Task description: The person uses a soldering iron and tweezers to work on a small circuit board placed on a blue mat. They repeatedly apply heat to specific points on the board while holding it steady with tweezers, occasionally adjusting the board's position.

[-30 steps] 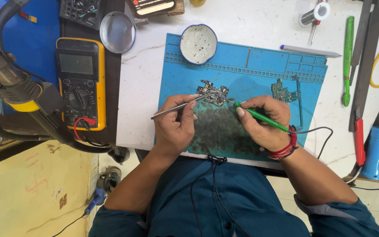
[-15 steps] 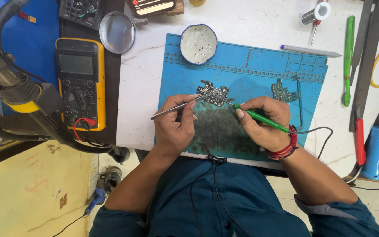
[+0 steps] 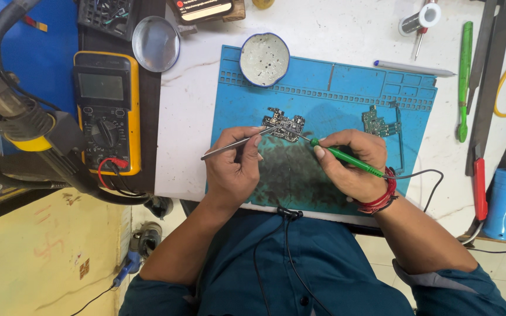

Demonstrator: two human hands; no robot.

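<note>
A small circuit board [image 3: 285, 124] lies on a blue work mat [image 3: 323, 82]. My left hand [image 3: 236, 165] grips metal tweezers [image 3: 229, 147] whose tips touch the board's left edge. My right hand [image 3: 349, 161] holds a green-handled soldering iron [image 3: 346, 159], its tip at the board's right side. A black cord runs from the iron past my red-banded wrist. A second circuit board [image 3: 379, 124] rests on the mat to the right.
A white round dish [image 3: 264, 58] sits at the mat's top edge. A yellow multimeter [image 3: 106, 111] and a round metal lid [image 3: 156, 43] lie at left. A green tool [image 3: 464, 79], a red-handled tool [image 3: 479, 187], a solder spool [image 3: 420, 19] and a blue cylinder [image 3: 503, 202] are at right.
Both hands stay at the board. The iron tip and tweezers shifted only slightly.
</note>
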